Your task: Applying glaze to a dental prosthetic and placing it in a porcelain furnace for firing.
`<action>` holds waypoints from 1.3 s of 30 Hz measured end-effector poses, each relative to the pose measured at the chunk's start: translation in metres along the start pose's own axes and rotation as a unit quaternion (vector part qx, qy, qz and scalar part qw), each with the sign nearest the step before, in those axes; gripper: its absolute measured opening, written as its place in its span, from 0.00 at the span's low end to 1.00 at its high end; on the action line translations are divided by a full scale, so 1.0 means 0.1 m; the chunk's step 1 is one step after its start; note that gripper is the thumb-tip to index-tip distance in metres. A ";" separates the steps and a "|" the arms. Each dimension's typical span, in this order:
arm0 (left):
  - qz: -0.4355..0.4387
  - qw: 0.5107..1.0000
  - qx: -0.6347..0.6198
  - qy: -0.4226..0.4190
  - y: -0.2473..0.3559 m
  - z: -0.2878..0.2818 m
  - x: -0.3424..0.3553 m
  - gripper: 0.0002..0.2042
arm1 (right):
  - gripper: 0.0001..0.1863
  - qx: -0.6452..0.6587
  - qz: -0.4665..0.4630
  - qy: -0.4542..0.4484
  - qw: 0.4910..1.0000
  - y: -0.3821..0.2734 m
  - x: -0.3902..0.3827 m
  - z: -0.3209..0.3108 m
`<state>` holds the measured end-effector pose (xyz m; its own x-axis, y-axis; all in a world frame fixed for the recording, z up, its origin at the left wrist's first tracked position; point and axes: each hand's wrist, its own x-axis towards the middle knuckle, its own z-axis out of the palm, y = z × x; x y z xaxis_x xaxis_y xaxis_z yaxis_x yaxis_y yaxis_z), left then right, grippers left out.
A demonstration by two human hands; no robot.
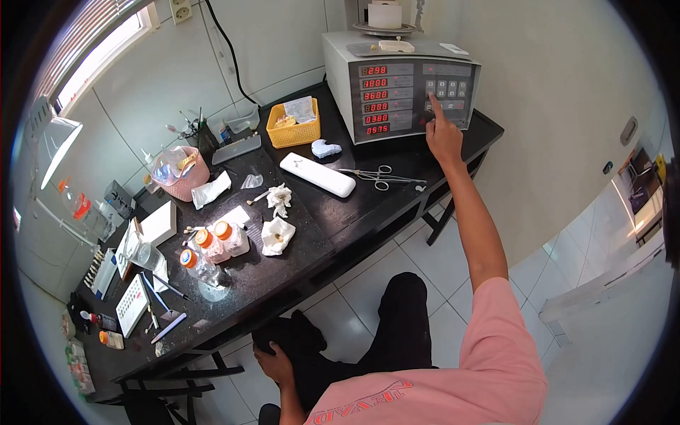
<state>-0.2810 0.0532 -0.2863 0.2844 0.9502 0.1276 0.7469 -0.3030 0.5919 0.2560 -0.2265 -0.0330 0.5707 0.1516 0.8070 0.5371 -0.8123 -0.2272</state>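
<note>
Grey metal casing with a column of red number displays marks the benchtop furnace (400, 85), standing at the far end of the black worktable (319, 234), at about one o'clock in the view. The right hand (443, 134) reaches up to its front panel — forefinger straight, tip touching the small block of pale square keys (446, 88), the other fingers curled in, holding nothing. The left hand (275, 365) lies at six o'clock on the person's dark-trousered knee, fingers loosely spread, empty.

At nine o'clock from the pressing hand, on the table just before the furnace, lie steel scissor-handled forceps (379, 177), and beyond them a long white rectangular case (317, 174). A small pale-blue dental cast (325, 148) sits near the furnace's lower left corner, beside a yellow plastic basket (292, 127). Farther toward eight o'clock — well apart from both hands — are crumpled white tissues (276, 234) and orange-capped clear bottles (212, 244). Nothing lies between the finger and the keys.
</note>
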 end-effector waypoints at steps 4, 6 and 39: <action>0.008 1.000 0.007 0.010 -0.06 0.04 0.01 0.26 | 0.37 0.005 0.000 -0.002 1.000 -0.03 0.00 -0.02; 0.008 1.000 0.005 0.008 -0.06 0.04 0.01 0.26 | 0.37 0.006 -0.003 0.008 1.000 -0.02 0.00 -0.01; 0.004 0.999 0.046 0.015 -0.07 0.08 0.03 0.26 | 0.32 -0.050 -0.012 0.105 0.993 -0.10 0.21 0.08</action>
<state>-0.2806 0.0575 -0.2967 0.2732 0.9490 0.1573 0.7972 -0.3149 0.5151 0.2676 -0.2104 -0.0187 0.4110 0.0603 0.9096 0.4789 -0.8633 -0.1592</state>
